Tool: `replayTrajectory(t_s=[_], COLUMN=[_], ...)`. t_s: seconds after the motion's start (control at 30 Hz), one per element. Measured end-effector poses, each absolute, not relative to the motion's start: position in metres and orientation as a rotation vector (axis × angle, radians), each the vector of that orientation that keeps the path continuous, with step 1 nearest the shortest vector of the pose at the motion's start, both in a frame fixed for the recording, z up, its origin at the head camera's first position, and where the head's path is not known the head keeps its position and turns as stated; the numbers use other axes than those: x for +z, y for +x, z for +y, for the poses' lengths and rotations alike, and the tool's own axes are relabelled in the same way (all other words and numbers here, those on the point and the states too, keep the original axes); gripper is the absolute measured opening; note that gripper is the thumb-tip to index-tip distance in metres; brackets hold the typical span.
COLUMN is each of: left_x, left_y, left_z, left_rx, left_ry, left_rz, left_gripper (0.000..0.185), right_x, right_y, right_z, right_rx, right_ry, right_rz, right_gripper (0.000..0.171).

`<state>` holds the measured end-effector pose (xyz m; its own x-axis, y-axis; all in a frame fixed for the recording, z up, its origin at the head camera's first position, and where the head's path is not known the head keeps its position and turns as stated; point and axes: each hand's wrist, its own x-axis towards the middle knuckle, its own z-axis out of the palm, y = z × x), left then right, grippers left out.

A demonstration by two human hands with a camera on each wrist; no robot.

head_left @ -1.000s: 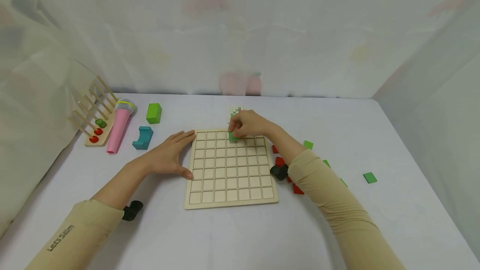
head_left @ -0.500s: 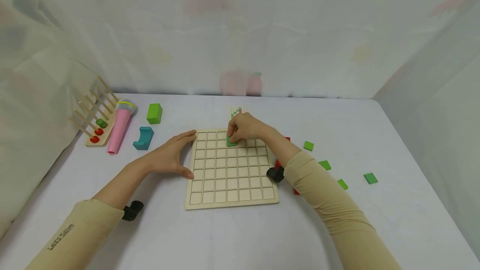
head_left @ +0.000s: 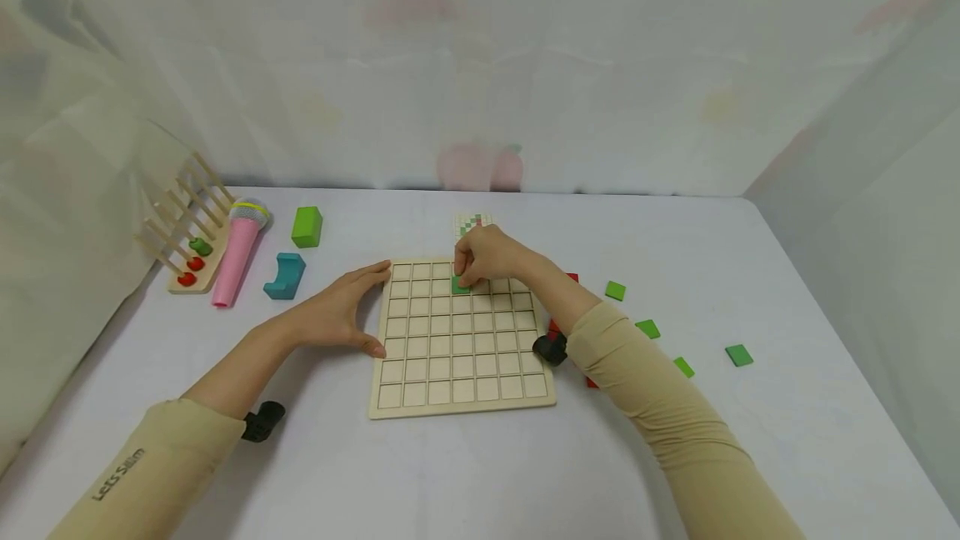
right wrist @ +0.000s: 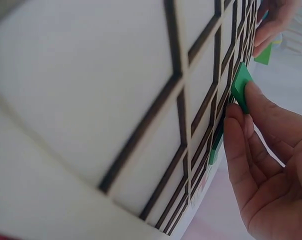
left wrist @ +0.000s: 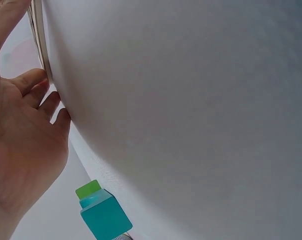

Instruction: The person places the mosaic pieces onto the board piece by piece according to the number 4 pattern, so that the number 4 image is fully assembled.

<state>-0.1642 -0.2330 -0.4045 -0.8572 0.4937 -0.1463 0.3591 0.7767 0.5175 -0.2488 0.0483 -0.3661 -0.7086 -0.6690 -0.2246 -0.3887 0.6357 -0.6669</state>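
Observation:
A pale wooden grid board [head_left: 462,369] lies in the middle of the table. My left hand [head_left: 333,311] spans its left edge, thumb and fingers spread against the side. Near the board's far edge, my right hand [head_left: 491,255] pinches a square green tile [head_left: 460,285] over the second row of cells. In the right wrist view, this green tile [right wrist: 241,87] stands tilted between thumb and fingers. Another green tile [right wrist: 217,142] shows on the board past the fingertips; in the head view the hand hides it. A small card [head_left: 468,222] with a coloured grid pattern lies just beyond the board.
Loose green tiles [head_left: 648,329] are scattered right of the board. Red tiles [head_left: 554,328] lie partly under the right forearm. At the left are a pink toy microphone [head_left: 238,252], a pegged wooden stand [head_left: 198,280], a green block [head_left: 307,227] and a teal block [head_left: 286,277].
My right hand has brought the green tile slightly nearer and to the left, from the far row to the second row. My left hand stays at the board's edge.

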Motion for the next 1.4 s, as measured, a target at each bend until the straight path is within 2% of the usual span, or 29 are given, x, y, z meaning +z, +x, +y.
replayTrajectory(t_s=[0.97,1.4], left_x=[-0.4082,-0.4061], left_y=[-0.1652,-0.1642], left_z=[-0.2336,-0.233], left_rx=[0.698,0.69], left_ry=[0.669,0.679], left_rz=[2.697,2.704], left_gripper=[0.128,0.127], right_x=[-0.3697,-0.3602], right_y=[-0.2481,-0.2509], right_z=[0.0456,0.0542], right_rx=[-0.692,-0.656], right_ry=[-0.908,-0.942], right_rz=[2.535,2.601], right_gripper=[0.009,0.009])
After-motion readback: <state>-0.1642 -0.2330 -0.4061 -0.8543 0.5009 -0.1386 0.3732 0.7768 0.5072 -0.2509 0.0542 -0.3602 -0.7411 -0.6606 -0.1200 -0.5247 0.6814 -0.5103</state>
